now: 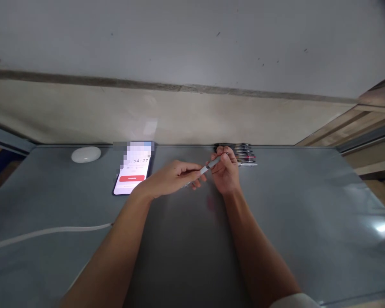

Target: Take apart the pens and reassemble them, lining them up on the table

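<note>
Left grip (pixel 175 177), right grip (pixel 227 172) on 1 slim grey-white pen (pixel 209 166)

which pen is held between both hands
The pale grey pen, slanting from the left hand up to the right hand; the row of pens lies on the table, partly hidden behind the right hand.

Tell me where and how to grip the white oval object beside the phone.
Probably pinch the white oval object by its two rounded ends, from above: it lies lengthwise along the wall, with the phone to its right, so overhead looks freest.
</note>
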